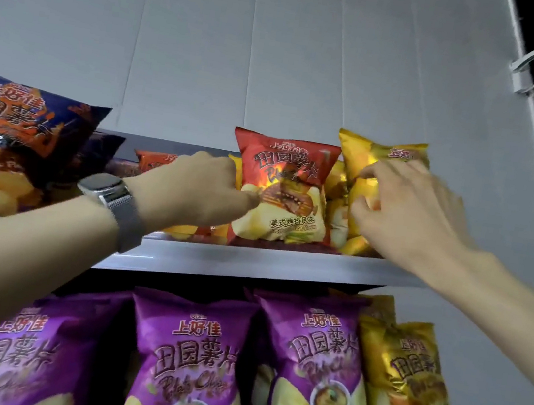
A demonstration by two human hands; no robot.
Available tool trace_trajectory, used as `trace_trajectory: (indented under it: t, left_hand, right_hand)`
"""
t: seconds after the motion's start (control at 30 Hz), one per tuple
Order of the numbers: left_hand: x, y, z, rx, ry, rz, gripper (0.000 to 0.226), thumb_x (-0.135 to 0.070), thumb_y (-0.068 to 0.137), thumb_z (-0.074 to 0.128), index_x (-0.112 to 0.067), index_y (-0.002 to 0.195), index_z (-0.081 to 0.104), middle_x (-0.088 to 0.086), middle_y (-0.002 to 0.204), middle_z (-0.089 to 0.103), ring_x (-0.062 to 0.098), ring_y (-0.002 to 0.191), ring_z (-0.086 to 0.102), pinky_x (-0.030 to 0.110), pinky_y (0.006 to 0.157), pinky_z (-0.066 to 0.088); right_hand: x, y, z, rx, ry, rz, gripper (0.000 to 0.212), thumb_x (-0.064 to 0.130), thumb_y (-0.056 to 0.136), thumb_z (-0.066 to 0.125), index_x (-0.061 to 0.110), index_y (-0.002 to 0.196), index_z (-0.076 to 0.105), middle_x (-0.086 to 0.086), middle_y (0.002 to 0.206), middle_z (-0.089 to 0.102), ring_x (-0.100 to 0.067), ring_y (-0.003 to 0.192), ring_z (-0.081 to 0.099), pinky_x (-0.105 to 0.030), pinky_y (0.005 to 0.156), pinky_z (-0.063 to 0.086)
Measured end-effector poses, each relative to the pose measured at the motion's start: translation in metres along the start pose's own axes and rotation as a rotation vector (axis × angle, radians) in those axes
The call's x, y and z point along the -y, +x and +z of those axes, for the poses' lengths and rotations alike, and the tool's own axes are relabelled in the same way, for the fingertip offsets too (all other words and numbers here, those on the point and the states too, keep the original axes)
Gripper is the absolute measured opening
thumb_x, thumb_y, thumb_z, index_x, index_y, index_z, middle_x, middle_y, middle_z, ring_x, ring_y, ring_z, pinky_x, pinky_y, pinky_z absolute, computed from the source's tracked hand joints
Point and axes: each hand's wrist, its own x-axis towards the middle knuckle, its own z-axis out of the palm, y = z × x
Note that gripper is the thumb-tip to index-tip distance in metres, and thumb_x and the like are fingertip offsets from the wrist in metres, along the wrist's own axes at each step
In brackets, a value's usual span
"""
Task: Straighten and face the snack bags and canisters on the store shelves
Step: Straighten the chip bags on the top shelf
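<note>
Reaching up at a white back panel (214, 38), both hands are on the upper shelf (249, 262); below that shelf stand three purple bags (189, 364) upright in a row, labels forward; a gold bag (408, 383) stands just beside them toward the right end, tilted slightly; a dark blue barbecue bag (16, 130) sits at the shelf's left end, leaning; the red bag (289, 185) stands upright at the front edge, right of centre, label forward; the yellow bag (356, 153) is at the right end, touching the red bag, more yellow packs behind; left hand (198, 188) grasps the red bag's left edge, thumb on its front, fingers hidden; right hand (410, 210) clutches the yellow bag's front with curled fingers; silver wristwatch (104, 190) on the left wrist.
</note>
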Motion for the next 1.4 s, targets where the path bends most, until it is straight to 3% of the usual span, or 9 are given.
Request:
trace_trajectory:
  t: [0.13, 0.27, 0.33, 0.47, 0.6, 0.73, 0.93, 1.13, 1.4]
  left_hand:
    - [-0.032, 0.018, 0.011, 0.06, -0.196, -0.126, 0.066, -0.069, 0.101, 0.048, -0.014, 0.136, 0.05, 0.017, 0.133, 0.06, 0.042, 0.125, 0.055, 0.04, 0.089, 0.04]
    - [-0.029, 0.037, 0.022, 0.126, -0.574, -0.214, 0.053, -0.069, 0.088, 0.071, -0.019, 0.108, 0.071, 0.003, 0.109, 0.076, 0.026, 0.103, 0.07, 0.042, 0.094, 0.055]
    - [-0.027, 0.043, 0.027, 0.145, -0.736, -0.245, 0.056, -0.068, 0.078, 0.081, -0.021, 0.109, 0.079, -0.002, 0.103, 0.082, 0.025, 0.1, 0.077, 0.044, 0.101, 0.056]
    - [-0.034, 0.046, 0.039, 0.145, -0.979, -0.334, 0.048, -0.049, 0.081, 0.087, -0.015, 0.114, 0.078, 0.006, 0.104, 0.083, 0.022, 0.085, 0.08, 0.032, 0.071, 0.061]
    - [-0.039, 0.048, 0.039, 0.058, -1.018, -0.416, 0.046, -0.039, 0.085, 0.086, -0.012, 0.119, 0.073, 0.008, 0.098, 0.083, 0.028, 0.088, 0.081, 0.036, 0.066, 0.064]
    - [-0.03, 0.052, 0.022, -0.114, -1.072, -0.431, 0.039, -0.033, 0.085, 0.087, -0.011, 0.115, 0.073, 0.005, 0.087, 0.082, 0.02, 0.065, 0.077, 0.03, 0.051, 0.058]
    - [0.003, 0.047, -0.009, -0.357, -1.178, -0.423, 0.034, -0.025, 0.084, 0.088, -0.01, 0.109, 0.071, 0.006, 0.09, 0.082, 0.022, 0.069, 0.08, 0.034, 0.051, 0.062]
    - [0.026, 0.032, -0.027, -0.541, -1.215, -0.413, 0.044, -0.022, 0.083, 0.089, -0.007, 0.117, 0.065, 0.009, 0.097, 0.081, 0.025, 0.075, 0.081, 0.042, 0.063, 0.066]
    - [0.045, 0.007, -0.046, -0.571, -1.24, -0.353, 0.044, -0.023, 0.084, 0.089, -0.01, 0.117, 0.062, 0.01, 0.102, 0.081, 0.029, 0.084, 0.082, 0.055, 0.079, 0.065]
  right_hand:
    - [-0.054, 0.006, 0.016, 0.019, 0.138, 0.072, 0.068, 0.047, 0.089, 0.064, 0.025, 0.15, 0.043, -0.004, 0.154, 0.046, -0.033, 0.137, 0.044, -0.048, 0.103, 0.045]
    - [-0.095, 0.024, 0.038, 0.184, 0.454, 0.269, 0.116, 0.066, 0.076, 0.079, 0.027, 0.163, 0.014, -0.005, 0.166, 0.027, -0.032, 0.149, 0.035, -0.051, 0.117, 0.035]
    - [-0.116, 0.033, 0.049, 0.316, 0.702, 0.389, 0.139, 0.068, 0.063, 0.088, 0.027, 0.165, 0.003, 0.001, 0.167, 0.028, -0.027, 0.151, 0.033, -0.046, 0.12, 0.032]
    - [-0.145, 0.037, 0.075, 0.55, 1.021, 0.441, 0.166, 0.071, 0.035, 0.098, 0.027, 0.165, 0.005, 0.008, 0.164, 0.037, -0.017, 0.142, 0.048, -0.04, 0.12, 0.036]
    - [-0.155, 0.035, 0.09, 0.544, 1.103, 0.328, 0.129, 0.062, 0.034, 0.103, 0.023, 0.145, 0.05, 0.008, 0.128, 0.073, -0.013, 0.116, 0.07, -0.04, 0.11, 0.049]
    - [-0.145, 0.031, 0.091, 0.442, 1.145, 0.215, 0.081, 0.046, 0.051, 0.101, 0.028, 0.123, 0.068, 0.012, 0.11, 0.079, -0.009, 0.105, 0.074, -0.039, 0.104, 0.054]
    - [-0.094, 0.036, 0.109, 0.391, 1.055, 0.235, 0.115, 0.081, 0.031, 0.094, 0.037, 0.131, 0.058, 0.016, 0.119, 0.074, -0.013, 0.114, 0.07, -0.042, 0.103, 0.054]
    - [-0.022, 0.041, 0.105, 0.439, 1.007, 0.229, 0.125, 0.089, 0.03, 0.086, 0.031, 0.135, 0.053, 0.015, 0.124, 0.067, -0.014, 0.119, 0.063, -0.039, 0.105, 0.05]
    - [0.018, 0.048, 0.103, 0.567, 0.902, 0.14, 0.134, 0.105, 0.03, 0.067, 0.035, 0.144, 0.053, 0.017, 0.14, 0.063, -0.016, 0.132, 0.058, -0.04, 0.111, 0.046]
